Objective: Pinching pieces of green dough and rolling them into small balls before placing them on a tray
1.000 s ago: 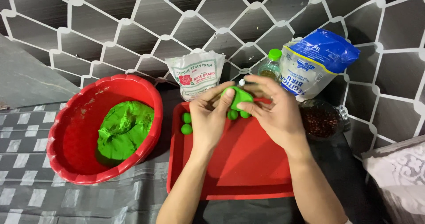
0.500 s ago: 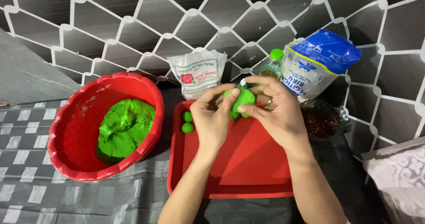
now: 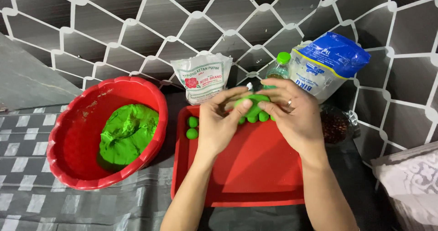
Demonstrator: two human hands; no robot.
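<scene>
Both hands together above the far end of the tray, pinching one dough piece between them. Left hand with thumb pressed on the near side of the piece, fingers curled behind it. Right hand closed over the piece from the other side, fingertips meeting the left thumb; a ring on one finger. Piece lifted off the tray, held just over a row of small green balls that peeks out under the fingers. Two more balls just left of the left hand, one touching the other, on the tray. Well to the left of the hands, a red basin with a big lump of green dough inside. Beyond the hands, against the tiled wall: a white flour bag, a bottle with green cap, a blue and white bag. Right of the right hand, a clear bag of dark grains. Near right corner: white lace cloth.
</scene>
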